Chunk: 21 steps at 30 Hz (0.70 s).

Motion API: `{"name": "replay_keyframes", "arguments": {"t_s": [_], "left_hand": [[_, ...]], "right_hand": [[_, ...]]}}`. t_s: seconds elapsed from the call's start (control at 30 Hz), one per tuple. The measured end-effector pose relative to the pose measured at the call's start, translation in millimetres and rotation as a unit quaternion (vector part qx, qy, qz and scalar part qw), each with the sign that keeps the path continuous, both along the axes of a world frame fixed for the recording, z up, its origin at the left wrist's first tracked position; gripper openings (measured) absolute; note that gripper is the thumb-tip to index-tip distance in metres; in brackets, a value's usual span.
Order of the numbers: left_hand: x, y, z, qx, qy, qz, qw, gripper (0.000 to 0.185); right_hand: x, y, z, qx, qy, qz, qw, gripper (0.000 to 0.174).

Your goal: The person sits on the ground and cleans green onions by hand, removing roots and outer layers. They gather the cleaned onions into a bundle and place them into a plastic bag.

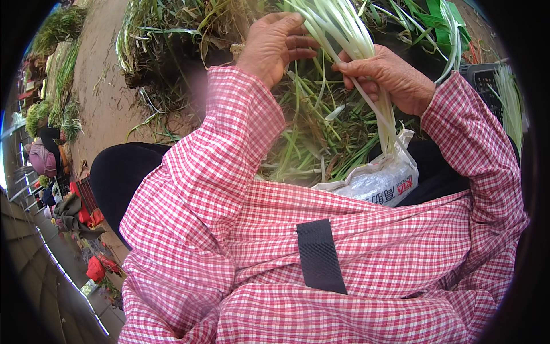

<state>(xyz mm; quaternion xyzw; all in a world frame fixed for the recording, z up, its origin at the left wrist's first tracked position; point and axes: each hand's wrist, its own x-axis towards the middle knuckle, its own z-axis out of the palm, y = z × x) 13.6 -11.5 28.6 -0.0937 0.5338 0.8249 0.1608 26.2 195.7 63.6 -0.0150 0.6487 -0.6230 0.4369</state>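
My right hand (pixel 382 77) grips a bunch of long pale green-and-white leafy stalks (pixel 348 30), its thumb laid across them. The stalks fan out towards the top edge of the view, and their lower ends hang down to a white woven flour sack (pixel 382 178) in my lap. My left hand (pixel 279 47) is raised beside the bunch, thumb and fingertips at its outer stalks. Whether it pinches one of them cannot be made out. Beneath both hands lies a loose heap of green leaves and stalk scraps (pixel 318 124).
A large pile of unsorted stalks with soil-covered roots (pixel 167 51) stands on the bare ground (pixel 103 73) ahead. At right, a black plastic crate (pixel 481 79) has pale stalks (pixel 509 103) beside it. Far left are more green bundles (pixel 62 81) and a person in mauve (pixel 43 159).
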Motion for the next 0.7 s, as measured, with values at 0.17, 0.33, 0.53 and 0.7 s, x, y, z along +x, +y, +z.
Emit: {"name": "replay_keyframes", "arguments": {"t_s": [0.17, 0.33, 0.53, 0.7], "left_hand": [[-1, -7, 1, -0.021, 0.0, 0.017, 1.0, 0.023], [-3, -13, 4, 0.005, 0.013, 0.017, 1.0, 0.018], [-2, -10, 4, 0.025, -0.005, -0.039, 0.999, 0.016], [-1, -10, 8, 0.048, 0.006, -0.101, 0.994, 0.015]], "right_hand": [[1, 0, 3, -0.019, -0.009, -0.002, 1.0, 0.027], [2, -1, 7, -0.026, -0.017, 0.0, 1.0, 0.028], [5, -1, 7, -0.035, -0.015, -0.004, 0.999, 0.028], [4, 1, 5, -0.036, -0.003, -0.012, 0.999, 0.027]]}}
